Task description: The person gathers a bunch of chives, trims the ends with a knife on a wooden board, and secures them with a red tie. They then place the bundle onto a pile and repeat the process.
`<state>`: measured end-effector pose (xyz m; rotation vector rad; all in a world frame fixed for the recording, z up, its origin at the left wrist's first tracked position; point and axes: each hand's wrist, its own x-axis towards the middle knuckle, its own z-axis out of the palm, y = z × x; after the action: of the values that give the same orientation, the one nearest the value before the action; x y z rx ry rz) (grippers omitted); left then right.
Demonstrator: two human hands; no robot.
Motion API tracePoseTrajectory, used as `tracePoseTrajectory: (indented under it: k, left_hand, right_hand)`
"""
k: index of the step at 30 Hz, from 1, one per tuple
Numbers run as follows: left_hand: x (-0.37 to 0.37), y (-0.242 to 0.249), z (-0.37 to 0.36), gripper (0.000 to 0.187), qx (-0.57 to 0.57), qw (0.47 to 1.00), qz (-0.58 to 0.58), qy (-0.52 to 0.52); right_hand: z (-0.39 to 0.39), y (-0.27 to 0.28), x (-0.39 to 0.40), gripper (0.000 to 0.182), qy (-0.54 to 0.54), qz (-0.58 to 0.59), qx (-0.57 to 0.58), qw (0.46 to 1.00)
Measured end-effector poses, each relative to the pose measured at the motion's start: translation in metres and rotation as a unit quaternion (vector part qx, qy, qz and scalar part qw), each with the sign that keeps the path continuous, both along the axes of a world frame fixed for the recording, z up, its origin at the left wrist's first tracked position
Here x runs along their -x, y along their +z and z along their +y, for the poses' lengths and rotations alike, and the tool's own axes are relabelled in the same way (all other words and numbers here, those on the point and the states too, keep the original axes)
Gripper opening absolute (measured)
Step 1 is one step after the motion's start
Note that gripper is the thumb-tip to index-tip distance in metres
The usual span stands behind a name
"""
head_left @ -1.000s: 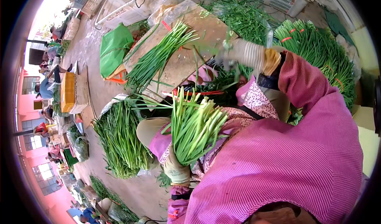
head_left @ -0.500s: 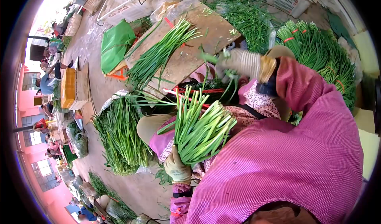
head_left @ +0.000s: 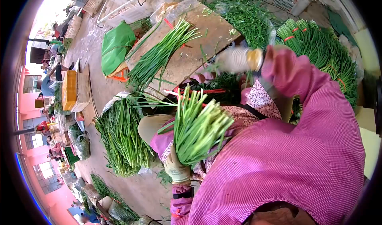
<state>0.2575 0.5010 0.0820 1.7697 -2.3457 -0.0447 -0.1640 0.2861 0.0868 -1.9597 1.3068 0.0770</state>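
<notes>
My left hand [head_left: 177,168], in a pale work glove, is closed around the lower side of a loose bunch of garlic chives [head_left: 195,133] above my lap. The bunch's pale cut ends fan out up and to the right. My right hand [head_left: 234,60], gloved too, is in the air beside the board's right corner. Motion smears its fingers, so their closing cannot be made out. A few blurred green bits show near it. A smaller bundle of chives [head_left: 165,49] lies on the wooden board [head_left: 199,42], with red ties beside it.
A big heap of chives [head_left: 123,137] lies on the floor at left. Tied bundles [head_left: 310,45] are stacked at right, near loose trimmings [head_left: 242,20]. White crates [head_left: 127,4] and a green bag [head_left: 117,45] stand beyond the board. Other people sit far left.
My right hand has shifted slightly to the left, and its forearm has swung with it. The bunch in my left hand has tilted a little and its cut ends are blurred.
</notes>
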Motion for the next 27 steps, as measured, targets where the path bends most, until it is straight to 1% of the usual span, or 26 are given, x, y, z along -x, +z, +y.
tracePoseTrajectory:
  k: [1, 2, 3, 4, 5, 6, 7, 8, 9, 10, 11, 13, 14, 15, 16, 17, 18, 19, 20, 21, 22, 23, 24, 25, 26, 27]
  left_hand:
    - [0.002, 0.005, -0.002, 0.076, 0.0, 1.0, 0.0, 0.0]
    - [0.003, 0.008, -0.006, 0.078, -0.021, 0.998, 0.061, 0.014]
    - [0.005, 0.012, -0.01, 0.081, -0.04, 0.992, 0.121, 0.026]
    - [0.008, 0.02, -0.014, 0.08, -0.061, 0.981, 0.182, 0.036]
    - [0.006, 0.027, -0.015, 0.068, -0.118, 0.96, 0.237, 0.086]
    - [-0.009, 0.015, -0.017, 0.063, -0.17, 0.935, 0.295, 0.099]
    - [-0.025, 0.004, -0.019, 0.057, -0.22, 0.903, 0.352, 0.113]
    - [-0.028, 0.014, -0.025, 0.046, -0.304, 0.869, 0.372, 0.122]
    - [-0.032, 0.016, -0.025, 0.041, -0.335, 0.825, 0.431, 0.146]
    - [-0.032, 0.021, -0.026, 0.042, -0.373, 0.79, 0.46, 0.159]
    - [-0.029, 0.027, -0.028, 0.043, -0.41, 0.752, 0.488, 0.169]
    - [-0.017, 0.038, -0.027, 0.042, -0.423, 0.753, 0.48, 0.156]
    - [-0.014, 0.042, -0.027, 0.042, -0.439, 0.749, 0.476, 0.14]
    - [-0.021, 0.032, -0.025, 0.042, -0.438, 0.751, 0.474, 0.141]
    - [-0.035, 0.014, -0.02, 0.041, -0.486, 0.705, 0.497, 0.139]
    - [-0.042, 0.004, -0.017, 0.041, -0.534, 0.656, 0.516, 0.136]
    - [-0.017, 0.033, -0.019, 0.04, -0.536, 0.652, 0.509, 0.168]
    - [-0.03, 0.018, -0.017, 0.039, -0.551, 0.668, 0.484, 0.123]
    - [-0.027, 0.016, -0.017, 0.038, -0.554, 0.663, 0.493, 0.099]
    - [-0.014, 0.019, -0.018, 0.038, -0.556, 0.658, 0.502, 0.075]
    - [-0.002, 0.028, -0.015, 0.039, -0.545, 0.644, 0.53, 0.082]
    - [-0.001, 0.026, -0.012, 0.039, -0.557, 0.638, 0.52, 0.109]
    - [0.0, 0.024, -0.01, 0.039, -0.569, 0.631, 0.51, 0.137]
    - [0.003, 0.022, -0.009, 0.039, -0.57, 0.631, 0.511, 0.127]
    - [0.003, 0.018, -0.005, 0.04, -0.567, 0.599, 0.547, 0.141]
    - [0.004, 0.014, -0.003, 0.04, -0.568, 0.599, 0.547, 0.14]
  right_hand:
    - [-0.007, -0.002, 0.02, 0.033, -0.013, 0.069, 0.056, 0.996]
    - [-0.014, -0.003, 0.04, 0.035, -0.028, 0.14, 0.105, 0.984]
    - [-0.013, 0.022, 0.048, 0.039, -0.094, 0.271, 0.083, 0.954]
    - [-0.012, 0.022, 0.059, 0.045, -0.095, 0.299, 0.075, 0.947]
    - [-0.008, 0.02, 0.071, 0.051, -0.094, 0.325, 0.068, 0.938]
    - [-0.006, 0.021, 0.077, 0.063, -0.099, 0.335, 0.109, 0.931]
    - [-0.005, 0.017, 0.074, 0.064, -0.124, 0.327, 0.165, 0.922]
    - [-0.002, 0.04, 0.058, 0.066, -0.16, 0.245, 0.166, 0.942]
    - [0.005, 0.063, 0.041, 0.067, -0.194, 0.161, 0.163, 0.954]
    - [0.011, 0.062, 0.033, 0.059, -0.193, 0.056, 0.2, 0.959]
    - [0.009, 0.054, 0.025, 0.059, -0.193, 0.051, 0.203, 0.959]
    - [0.0, 0.034, 0.003, 0.036, -0.136, -0.244, 0.157, 0.947]
    - [0.001, 0.037, -0.009, 0.036, -0.137, -0.247, 0.157, 0.946]
    - [0.004, 0.04, -0.023, 0.033, -0.129, -0.33, 0.139, 0.925]
    - [0.007, 0.043, -0.036, 0.031, -0.122, -0.41, 0.12, 0.896]
    - [0.006, 0.051, -0.045, 0.031, -0.125, -0.41, 0.118, 0.896]
    - [0.005, 0.062, -0.054, 0.034, -0.097, -0.366, 0.045, 0.925]
    - [0.005, 0.07, -0.06, 0.038, -0.067, -0.318, -0.028, 0.945]
    - [0.007, 0.063, -0.069, 0.038, -0.072, -0.354, -0.007, 0.932]
    - [-0.001, 0.054, -0.087, 0.038, -0.018, -0.481, 0.157, 0.862]
    - [0.0, 0.045, -0.081, 0.039, -0.078, -0.443, 0.072, 0.89]
    - [0.009, 0.077, -0.08, 0.041, -0.138, -0.397, -0.014, 0.907]
    - [0.005, 0.078, -0.085, 0.041, -0.139, -0.397, -0.015, 0.907]
    - [0.001, 0.078, -0.091, 0.043, -0.087, -0.316, 0.063, 0.943]
    - [-0.002, 0.078, -0.094, 0.046, -0.033, -0.23, 0.14, 0.963]
    - [-0.001, 0.076, -0.097, 0.046, -0.035, -0.228, 0.14, 0.963]
